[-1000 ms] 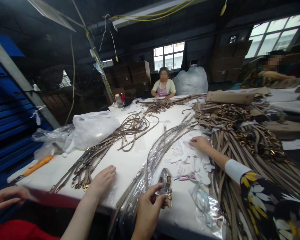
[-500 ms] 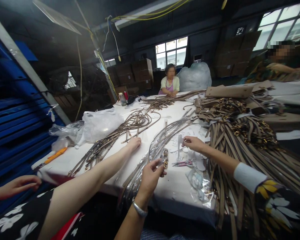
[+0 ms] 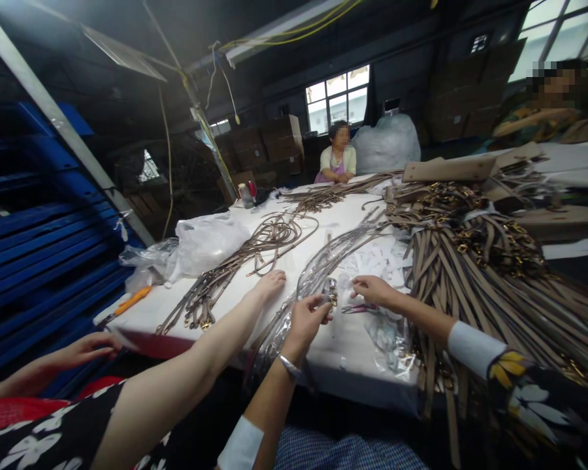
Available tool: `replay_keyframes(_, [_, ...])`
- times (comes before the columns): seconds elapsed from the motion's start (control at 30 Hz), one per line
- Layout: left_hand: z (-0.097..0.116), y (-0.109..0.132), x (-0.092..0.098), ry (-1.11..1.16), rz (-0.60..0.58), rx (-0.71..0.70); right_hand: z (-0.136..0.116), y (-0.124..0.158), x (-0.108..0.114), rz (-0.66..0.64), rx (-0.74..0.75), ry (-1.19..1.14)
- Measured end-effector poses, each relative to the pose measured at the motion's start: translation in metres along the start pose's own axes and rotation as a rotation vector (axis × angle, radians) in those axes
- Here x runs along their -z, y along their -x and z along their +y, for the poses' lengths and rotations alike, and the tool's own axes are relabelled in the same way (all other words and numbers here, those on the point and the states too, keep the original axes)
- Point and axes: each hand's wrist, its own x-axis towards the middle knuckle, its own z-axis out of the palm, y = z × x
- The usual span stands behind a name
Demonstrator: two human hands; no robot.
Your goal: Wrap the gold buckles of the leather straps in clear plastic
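Note:
My left hand (image 3: 308,321), with a silver bangle at the wrist, is closed around gold-coloured metal buckles (image 3: 332,292) that stick out past its fingertips. My right hand (image 3: 372,291) comes in from the right, its thumb and fingers pinched at a small whitish, see-through piece (image 3: 344,286). The two hands are close together but apart. Just behind them, long straps in clear plastic (image 3: 318,264) curve across the table. Pink-handled pliers (image 3: 360,307) lie below my right hand, beside white paper pieces (image 3: 377,260).
A co-worker's arm (image 3: 191,365) reaches in from the left, its hand on the table; another hand (image 3: 91,349) hangs at the far left. Brown straps (image 3: 451,287) pile up at right, more straps (image 3: 235,261) lie left. An orange-handled tool (image 3: 133,300) rests near the left edge.
My hands have come nearer each other: the left one rises slightly with the buckles, the right one moves lower and left with the whitish piece. The far-left hand shifts right; the view has tilted.

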Motion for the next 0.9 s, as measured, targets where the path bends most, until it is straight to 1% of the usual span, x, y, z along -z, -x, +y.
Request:
replay_keyframes(0.1, [-0.006,-0.006,-0.007,-0.037,-0.042,0.011,-0.002,0.005,-0.006,-0.041,0.035,0.051])
replay_keyframes(0.17, [-0.012,-0.010,-0.011,-0.059,-0.063,0.023,-0.003,0.007,-0.007,-0.036,0.061,0.099])
replay_keyframes(0.27, [-0.022,-0.015,-0.015,-0.073,-0.076,0.045,-0.004,0.007,-0.003,0.018,0.074,0.145])
replay_keyframes(0.37, [-0.025,-0.017,-0.013,-0.045,-0.076,0.082,-0.006,0.007,0.006,0.095,0.049,0.120])
replay_keyframes(0.47, [-0.019,-0.018,-0.004,0.030,-0.070,0.129,-0.009,0.011,0.014,0.140,0.009,0.006])
replay_keyframes(0.53, [-0.011,-0.019,0.004,0.093,-0.070,0.162,-0.013,0.020,0.014,0.126,0.008,-0.103])
replay_keyframes(0.63, [0.000,-0.021,0.017,0.175,-0.064,0.204,-0.021,0.039,0.002,0.101,0.031,-0.236])
replay_keyframes(0.7, [0.004,-0.020,0.022,0.207,-0.055,0.218,-0.027,0.052,-0.009,0.109,0.046,-0.282])
replay_keyframes(0.8, [0.008,-0.016,0.024,0.214,-0.054,0.208,-0.035,0.065,-0.021,0.165,0.071,-0.307])
replay_keyframes(0.9, [0.010,-0.008,0.023,0.178,-0.062,0.157,-0.042,0.067,-0.026,0.207,0.081,-0.324])
